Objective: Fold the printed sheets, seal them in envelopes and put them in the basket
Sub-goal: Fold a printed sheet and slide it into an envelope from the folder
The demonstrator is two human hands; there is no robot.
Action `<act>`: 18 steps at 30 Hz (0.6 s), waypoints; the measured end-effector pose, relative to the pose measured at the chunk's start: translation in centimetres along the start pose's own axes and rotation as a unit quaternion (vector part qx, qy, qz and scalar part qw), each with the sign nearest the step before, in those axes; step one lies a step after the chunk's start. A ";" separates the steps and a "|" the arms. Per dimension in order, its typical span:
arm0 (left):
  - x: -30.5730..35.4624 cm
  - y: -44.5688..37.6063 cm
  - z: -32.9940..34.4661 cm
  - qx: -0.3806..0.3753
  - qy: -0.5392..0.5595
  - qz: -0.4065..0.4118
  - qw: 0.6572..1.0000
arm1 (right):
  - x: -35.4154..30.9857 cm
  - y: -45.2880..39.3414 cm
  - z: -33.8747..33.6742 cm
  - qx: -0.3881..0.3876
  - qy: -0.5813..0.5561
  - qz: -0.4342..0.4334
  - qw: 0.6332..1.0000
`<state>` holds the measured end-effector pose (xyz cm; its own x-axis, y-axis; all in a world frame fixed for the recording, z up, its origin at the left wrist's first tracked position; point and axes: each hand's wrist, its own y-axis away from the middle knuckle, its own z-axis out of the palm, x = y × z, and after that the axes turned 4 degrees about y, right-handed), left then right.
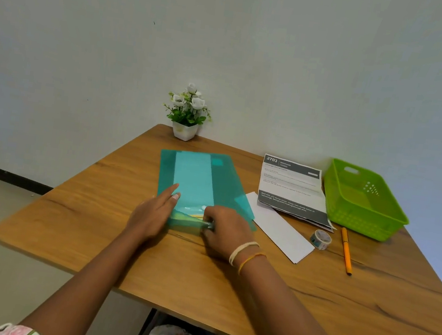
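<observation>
- Left hand [153,213]: flat, fingers straight, pressing folder [198,181] on table [94,221].
- Right hand [224,231]: curled, pinching folder's near edge.
- Sheets [293,188]: right of folder, unfolded, partly over envelope [281,231].
- Basket [361,200]: far right, beside sheets.
- Tape [320,239], pen [346,250]: near basket.

Home desk corner: wooden table [111,226], potted flowers [187,112], bare wall.

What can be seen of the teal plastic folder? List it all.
The translucent teal plastic folder lies flat on the wooden table, its far end towards the potted flowers. A paler sheet shows through its middle. The left hand rests flat on its near left part; the right hand pinches its near edge.
</observation>
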<state>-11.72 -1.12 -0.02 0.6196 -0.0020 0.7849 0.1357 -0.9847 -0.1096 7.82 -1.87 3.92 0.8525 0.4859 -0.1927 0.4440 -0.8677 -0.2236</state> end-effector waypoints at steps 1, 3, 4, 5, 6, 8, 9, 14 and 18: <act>0.0 0.0 -0.2 0.015 0.069 -0.001 0.998 | 0.3 0.6 0.2 0.012 -0.001 0.003 1.000; -0.2 0.2 -0.6 0.030 0.160 -0.008 0.987 | 0.7 1.6 0.7 0.042 -0.004 0.020 0.999; -0.4 0.3 -0.7 0.019 0.163 -0.007 0.986 | 0.7 2.0 1.1 0.057 -0.009 0.031 0.998; -0.4 0.3 -0.8 0.004 0.134 -0.002 0.991 | 0.7 2.4 1.4 0.074 -0.018 0.040 0.996; -0.3 0.3 -0.8 -0.010 0.081 0.007 0.997 | 0.6 2.8 1.8 0.089 -0.029 0.046 0.995; -0.1 0.4 -0.5 -0.024 -0.031 0.038 0.998 | 0.5 3.3 2.4 0.103 -0.050 0.049 0.992; 0.0 0.4 -0.3 -0.023 -0.066 0.051 0.996 | 0.6 3.4 2.5 0.106 -0.064 0.052 0.991; -0.7 0.3 -0.5 -0.024 -0.017 0.062 0.998 | 1.1 3.4 2.5 0.097 -0.102 0.056 0.988; -0.4 0.5 -0.2 0.054 0.009 0.051 0.997 | 1.3 3.2 2.8 0.094 -0.095 0.042 0.990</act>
<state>-12.09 -1.61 -0.29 0.6209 -0.1045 0.7769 0.1567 -0.9545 -0.2536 9.58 -3.78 0.30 0.8094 0.4386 -0.3904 0.2983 -0.8798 -0.3701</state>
